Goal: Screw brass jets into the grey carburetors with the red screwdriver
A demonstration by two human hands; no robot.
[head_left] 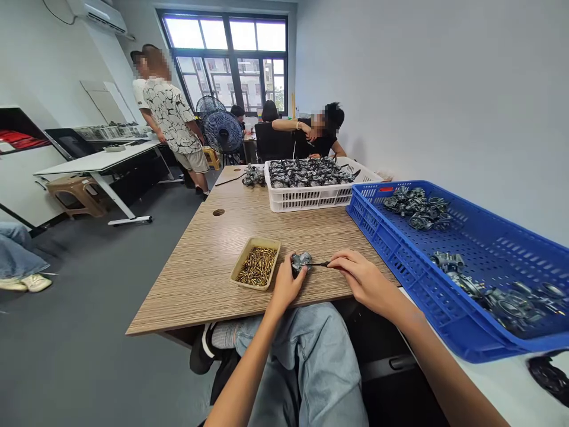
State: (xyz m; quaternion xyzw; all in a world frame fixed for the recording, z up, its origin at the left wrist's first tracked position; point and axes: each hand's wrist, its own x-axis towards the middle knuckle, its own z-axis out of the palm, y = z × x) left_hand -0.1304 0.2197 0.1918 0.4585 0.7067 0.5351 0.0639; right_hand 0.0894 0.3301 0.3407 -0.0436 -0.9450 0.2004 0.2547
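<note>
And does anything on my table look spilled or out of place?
A small cluster of metal parts sits on the table just left of the white crate: slightly odd, as similar-looking ones fill it. I see no brass pieces spilled around the small tray.

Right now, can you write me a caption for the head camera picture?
Two hands at work: the left hand holds a metal part, the right hand a thin dark tool.
</note>
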